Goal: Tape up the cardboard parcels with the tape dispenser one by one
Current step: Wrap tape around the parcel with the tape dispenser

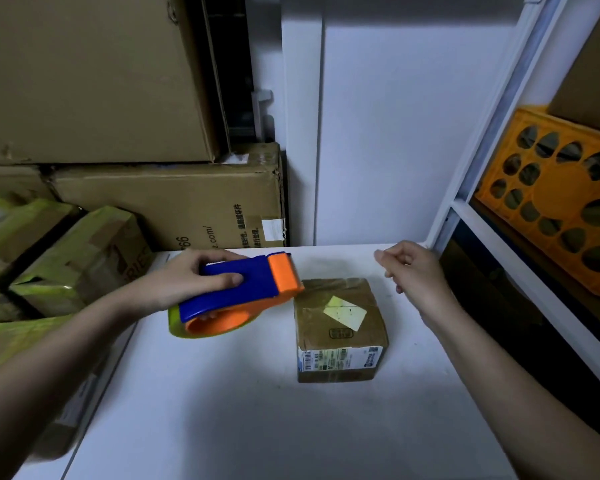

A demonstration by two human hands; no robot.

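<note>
Left hand (184, 277) fingers grip the tape dispenser (238, 294) beside the parcel (340, 327); right hand (413, 268) fingers loosely curled, empty

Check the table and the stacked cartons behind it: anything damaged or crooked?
The small brown cardboard parcel sits slightly skewed on the white table, its yellow sticker stuck on at an angle. The large cardboard carton behind has a torn upper right corner. Nothing is spilled.
</note>
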